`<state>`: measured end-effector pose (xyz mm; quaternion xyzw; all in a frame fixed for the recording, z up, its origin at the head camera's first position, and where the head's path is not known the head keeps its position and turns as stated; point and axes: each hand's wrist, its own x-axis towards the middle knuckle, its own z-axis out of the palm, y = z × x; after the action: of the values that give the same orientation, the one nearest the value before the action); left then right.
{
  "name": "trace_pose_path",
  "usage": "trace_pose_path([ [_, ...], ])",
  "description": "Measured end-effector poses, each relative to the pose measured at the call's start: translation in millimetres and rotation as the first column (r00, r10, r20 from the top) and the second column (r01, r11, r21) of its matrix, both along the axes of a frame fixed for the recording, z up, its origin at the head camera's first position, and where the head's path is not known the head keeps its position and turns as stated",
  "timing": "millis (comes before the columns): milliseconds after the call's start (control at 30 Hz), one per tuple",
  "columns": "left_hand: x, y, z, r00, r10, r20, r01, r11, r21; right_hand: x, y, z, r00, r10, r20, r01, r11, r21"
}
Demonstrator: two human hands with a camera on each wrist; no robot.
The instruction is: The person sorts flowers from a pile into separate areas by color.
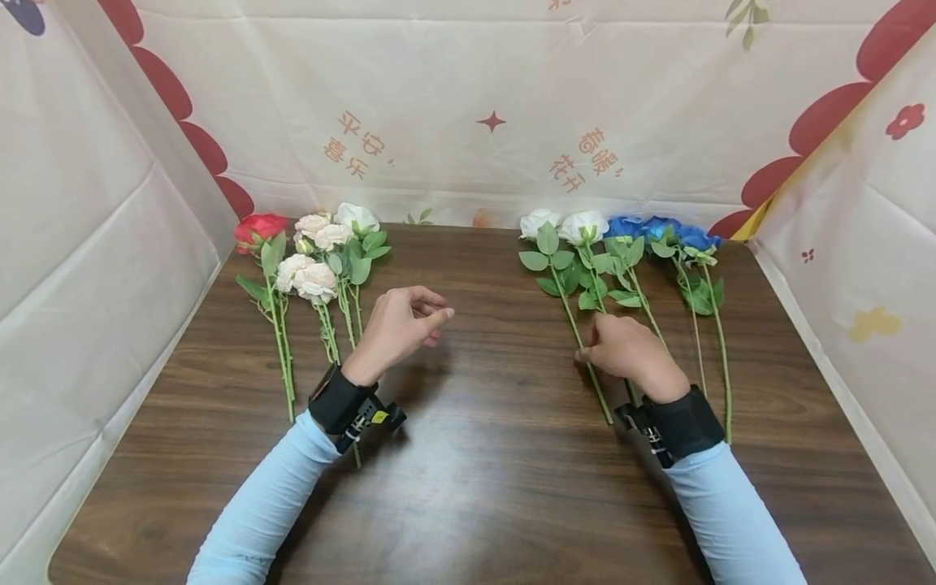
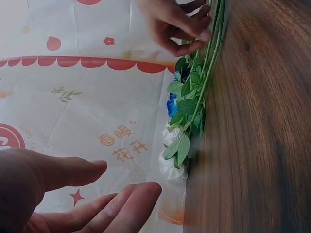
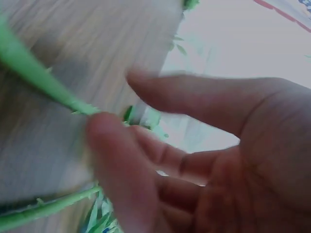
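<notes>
My left hand (image 1: 398, 329) hovers over the table just right of the left-hand flowers, holding nothing; in the left wrist view its thumb and fingers are apart. My right hand (image 1: 634, 351) is low over the stems of the right-hand group. Nearest to it is the green stem (image 1: 595, 386) of the leftmost white rose (image 1: 539, 223). In the right wrist view, thumb and forefinger stand apart, and the forefinger (image 3: 121, 170) overlaps a thorny stem (image 3: 43, 80); whether it touches is blurred. A second white rose (image 1: 585, 228) and several blue roses (image 1: 658, 231) lie beside it.
On the left of the wooden table (image 1: 497, 504) lie a red rose (image 1: 261, 229), several pale pink flowers (image 1: 316, 281) and a white rose (image 1: 357, 218), stems toward me. A printed cloth (image 1: 453, 89) walls the back and both sides.
</notes>
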<state>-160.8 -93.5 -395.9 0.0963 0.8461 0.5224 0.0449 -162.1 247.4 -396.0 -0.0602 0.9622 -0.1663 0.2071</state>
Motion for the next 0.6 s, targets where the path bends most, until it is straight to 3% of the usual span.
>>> trace_pose_path([
  [167,-0.1,-1.5,-2.1,1.0,-0.019,-0.01,0.019,1.0,-0.022,0.6,-5.8,-0.3,0.996,0.009,-0.087,-0.018,0.995,-0.1],
  [267,-1.8,-2.0,-3.7,0.997,-0.005,-0.077,-0.006,0.989,-0.148,1.8,-14.1,-4.3,0.996,0.012,-0.087,-0.029,0.982,-0.188],
  [333,-3.9,-3.4,-5.3,0.988,0.012,-0.155,-0.056,0.957,-0.284,3.0,-20.7,-7.4,0.996,0.028,-0.08,-0.046,0.971,-0.235],
  [433,-7.6,-9.6,-6.8,0.97,0.043,-0.241,-0.152,0.879,-0.453,6.3,-31.1,-10.3,0.996,0.057,-0.069,-0.074,0.958,-0.276],
  [500,-10.9,-16.6,-7.9,0.966,0.06,-0.253,-0.185,0.842,-0.507,9.1,-37.1,-11.3,0.995,0.079,-0.064,-0.095,0.952,-0.29],
  [600,-16.4,-30.0,-9.3,0.969,0.089,-0.231,-0.205,0.813,-0.544,13.9,-45.6,-11.4,0.993,0.108,-0.049,-0.118,0.942,-0.315],
])
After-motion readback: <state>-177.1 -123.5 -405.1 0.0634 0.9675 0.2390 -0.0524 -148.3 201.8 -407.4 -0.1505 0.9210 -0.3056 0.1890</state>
